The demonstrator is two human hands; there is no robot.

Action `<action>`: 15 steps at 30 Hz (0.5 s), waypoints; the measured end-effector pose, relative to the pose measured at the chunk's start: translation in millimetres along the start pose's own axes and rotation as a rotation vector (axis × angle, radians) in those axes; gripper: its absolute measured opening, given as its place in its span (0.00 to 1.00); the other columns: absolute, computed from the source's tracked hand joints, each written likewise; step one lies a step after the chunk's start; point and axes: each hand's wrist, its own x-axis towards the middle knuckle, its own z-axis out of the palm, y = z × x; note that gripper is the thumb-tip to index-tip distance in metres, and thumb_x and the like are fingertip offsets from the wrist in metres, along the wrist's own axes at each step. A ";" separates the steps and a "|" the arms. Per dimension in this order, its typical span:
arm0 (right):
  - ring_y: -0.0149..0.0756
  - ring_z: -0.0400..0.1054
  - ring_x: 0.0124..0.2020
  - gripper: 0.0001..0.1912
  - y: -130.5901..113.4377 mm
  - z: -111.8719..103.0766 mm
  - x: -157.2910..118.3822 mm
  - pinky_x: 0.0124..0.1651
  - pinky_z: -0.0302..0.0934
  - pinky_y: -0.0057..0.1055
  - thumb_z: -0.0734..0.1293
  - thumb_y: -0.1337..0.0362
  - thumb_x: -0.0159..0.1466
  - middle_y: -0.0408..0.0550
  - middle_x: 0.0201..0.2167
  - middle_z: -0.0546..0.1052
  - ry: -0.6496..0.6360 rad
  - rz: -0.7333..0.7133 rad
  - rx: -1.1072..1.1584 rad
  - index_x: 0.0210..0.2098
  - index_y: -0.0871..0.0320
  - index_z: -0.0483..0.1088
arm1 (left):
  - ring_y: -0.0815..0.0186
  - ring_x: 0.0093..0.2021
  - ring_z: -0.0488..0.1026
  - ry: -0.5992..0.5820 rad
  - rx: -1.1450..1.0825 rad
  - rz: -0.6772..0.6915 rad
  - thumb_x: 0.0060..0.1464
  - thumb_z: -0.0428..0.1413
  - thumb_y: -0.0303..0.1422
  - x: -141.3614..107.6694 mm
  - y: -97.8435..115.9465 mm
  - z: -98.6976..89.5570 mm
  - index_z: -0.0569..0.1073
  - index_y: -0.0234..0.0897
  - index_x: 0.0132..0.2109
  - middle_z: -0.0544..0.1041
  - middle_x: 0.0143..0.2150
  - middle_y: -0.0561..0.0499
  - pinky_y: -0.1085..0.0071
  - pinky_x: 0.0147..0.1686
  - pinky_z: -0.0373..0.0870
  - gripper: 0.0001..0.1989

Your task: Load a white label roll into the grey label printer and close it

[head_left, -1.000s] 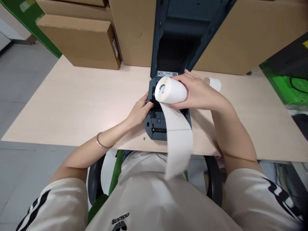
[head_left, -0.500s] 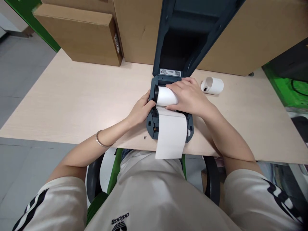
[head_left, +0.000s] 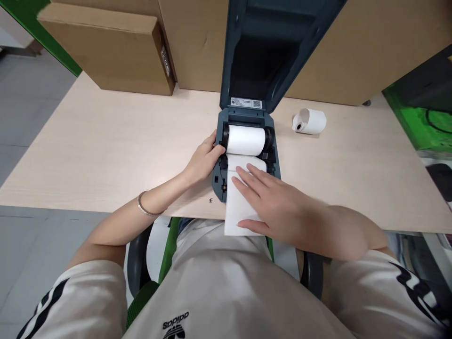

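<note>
A dark blue-grey label printer [head_left: 217,181] stands on the table near its front edge, its lid [head_left: 271,52] raised. Inside it, a white paper roll [head_left: 246,140] sits between two black holders. From the roll, a paper strip [head_left: 237,207] runs toward me and hangs past the table edge. My left hand [head_left: 204,159] grips the printer's left side, thumb on top of the rim. Over the strip, my right hand [head_left: 270,200] lies with its fingers spread, covering the printer's front right part. Whether its palm presses on the paper, I cannot tell.
A second paper roll [head_left: 312,121], partly unwound, lies on the table to the right. Behind the printer stand a large cardboard sheet [head_left: 197,42] and, to the left, a flat cardboard box [head_left: 102,52]. A tiny dark bit [head_left: 211,200] lies near the front edge.
My right hand has left the paper roll and moved toward me onto the strip, its fingers spreading. My left hand keeps its hold on the printer's side.
</note>
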 end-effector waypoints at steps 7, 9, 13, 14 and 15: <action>0.63 0.74 0.72 0.37 10.9 -43.7 16.6 0.65 0.78 0.57 0.62 0.42 0.80 0.65 0.73 0.76 -0.043 -0.053 0.089 0.72 0.66 0.76 | 0.46 0.71 0.75 -0.010 -0.088 0.005 0.64 0.55 0.42 2.4 -10.1 1.2 0.72 0.34 0.72 0.79 0.72 0.41 0.50 0.74 0.71 0.32; 0.54 0.84 0.55 0.30 26.1 -68.1 28.8 0.54 0.82 0.51 0.57 0.44 0.82 0.53 0.55 0.88 0.003 0.054 0.184 0.58 0.52 0.85 | 0.47 0.77 0.71 -0.023 -0.139 0.033 0.69 0.55 0.49 3.3 -14.4 3.0 0.73 0.38 0.71 0.76 0.77 0.43 0.51 0.79 0.67 0.31; 0.59 0.79 0.42 0.35 88.9 -74.5 60.9 0.51 0.78 0.61 0.52 0.37 0.80 0.58 0.35 0.80 0.654 0.655 0.045 0.37 0.48 0.82 | 0.48 0.82 0.66 -0.040 -0.224 0.071 0.72 0.49 0.62 5.2 -19.5 9.1 0.76 0.48 0.68 0.76 0.77 0.48 0.51 0.82 0.64 0.33; 0.59 0.80 0.49 0.34 109.3 -66.0 69.2 0.56 0.78 0.59 0.54 0.36 0.79 0.60 0.43 0.81 0.744 0.686 0.078 0.48 0.50 0.82 | 0.48 0.83 0.65 -0.040 -0.242 0.063 0.72 0.47 0.64 5.2 -19.3 10.6 0.76 0.49 0.68 0.78 0.75 0.49 0.50 0.82 0.65 0.34; 0.57 0.79 0.55 0.36 129.7 -55.2 77.0 0.62 0.76 0.57 0.52 0.38 0.79 0.62 0.52 0.80 0.857 0.691 0.118 0.58 0.55 0.79 | 0.48 0.83 0.65 -0.037 -0.257 0.051 0.72 0.45 0.64 5.0 -18.7 11.7 0.76 0.49 0.68 0.80 0.74 0.49 0.49 0.81 0.66 0.35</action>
